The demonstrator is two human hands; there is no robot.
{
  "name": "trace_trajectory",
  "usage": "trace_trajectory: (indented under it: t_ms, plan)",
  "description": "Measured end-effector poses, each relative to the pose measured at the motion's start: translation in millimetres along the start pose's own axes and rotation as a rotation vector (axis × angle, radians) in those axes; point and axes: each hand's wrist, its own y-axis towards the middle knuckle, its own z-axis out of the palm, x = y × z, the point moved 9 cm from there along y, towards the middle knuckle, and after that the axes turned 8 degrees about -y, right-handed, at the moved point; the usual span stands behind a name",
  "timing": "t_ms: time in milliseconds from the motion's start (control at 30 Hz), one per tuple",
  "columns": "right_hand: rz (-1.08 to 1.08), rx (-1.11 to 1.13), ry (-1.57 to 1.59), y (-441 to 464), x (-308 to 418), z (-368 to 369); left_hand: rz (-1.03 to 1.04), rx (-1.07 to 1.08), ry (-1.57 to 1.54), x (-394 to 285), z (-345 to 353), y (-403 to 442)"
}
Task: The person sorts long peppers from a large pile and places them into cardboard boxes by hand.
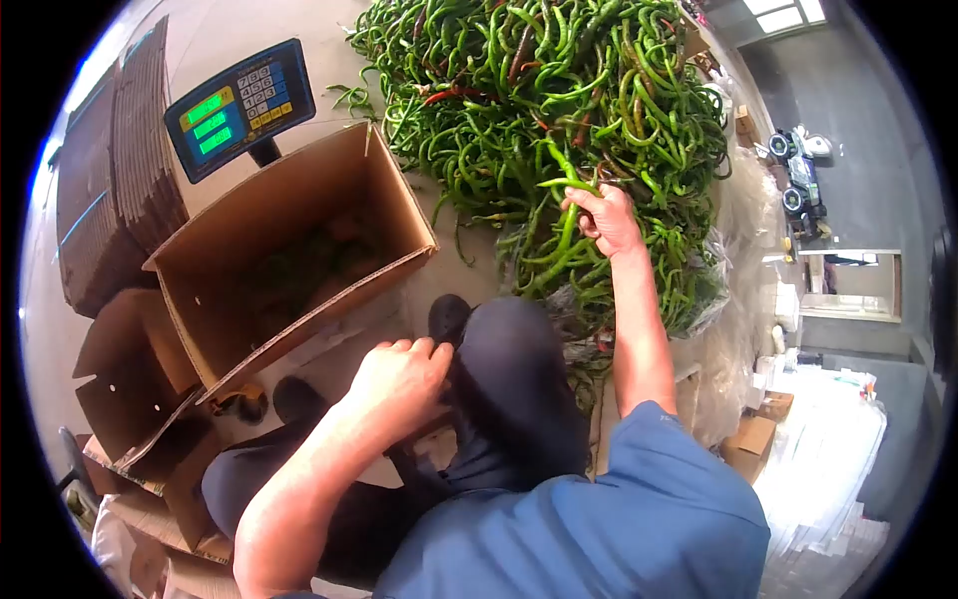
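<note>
A large heap of long green chili peppers (479,140), with a few red ones among them, fills the top of the view. At its near side my right hand (606,218) is closed around several green chili peppers (561,180), whose ends stick out past the thumb and fingers. My left hand (404,374) is beside my left knee, its fingers curled away from view; anything inside them is hidden. To its upper left stands an open cardboard box (289,205) with some green chili peppers on its shadowed bottom.
A scale display (239,108) with lit green digits stands behind the box. Flattened cardboard (110,170) is stacked at the far left, and another open carton (135,369) is nearer. Clear plastic sheeting (743,220) edges the heap; white bags (823,449) lie at right.
</note>
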Motion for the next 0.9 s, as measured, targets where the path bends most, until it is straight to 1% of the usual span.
trace_trajectory:
  t_ms: [100,133,267,300,400,533,567,633,667,700,767,867,900]
  plan:
    - [-0.045,-0.001,0.013,-6,6,-16,-0.017,-0.013,-0.007,-2,-6,-1]
    - [-0.044,-0.035,0.028,-8,7,-23,-0.025,-0.006,0.0,-2,-9,-1]
    - [0.044,-0.148,0.258,14,-33,-54,-0.014,-0.02,0.007,-5,-12,-5]
    - [0.062,-0.18,0.263,21,-48,-61,-0.006,-0.026,0.008,-4,-11,-5]
    - [0.055,-0.114,0.379,23,-60,-51,-0.044,0.01,0.018,1,-7,-4]
    - [0.138,-0.013,0.487,25,-80,-29,-0.052,0.01,0.016,2,-6,-6]
    - [0.186,-0.008,0.516,26,-89,-24,-0.049,0.005,0.018,2,-7,-6]
    - [0.117,-0.082,0.589,25,-86,-27,-0.045,-0.011,0.026,2,-9,-7]
    - [0.116,-0.148,0.657,25,-85,-32,-0.043,-0.016,0.031,2,-10,-7]
    - [0.056,-0.12,0.661,21,-75,-37,-0.016,-0.049,0.024,1,-12,-8]
    - [0.007,-0.131,0.756,19,-74,-41,0.041,-0.115,0.012,-4,-17,-9]
    - [0.006,-0.07,0.902,6,-62,-26,-0.051,0.004,0.016,3,-11,-6]
    - [0.001,-0.032,0.921,4,-59,-23,-0.039,-0.014,0.012,3,-12,-6]
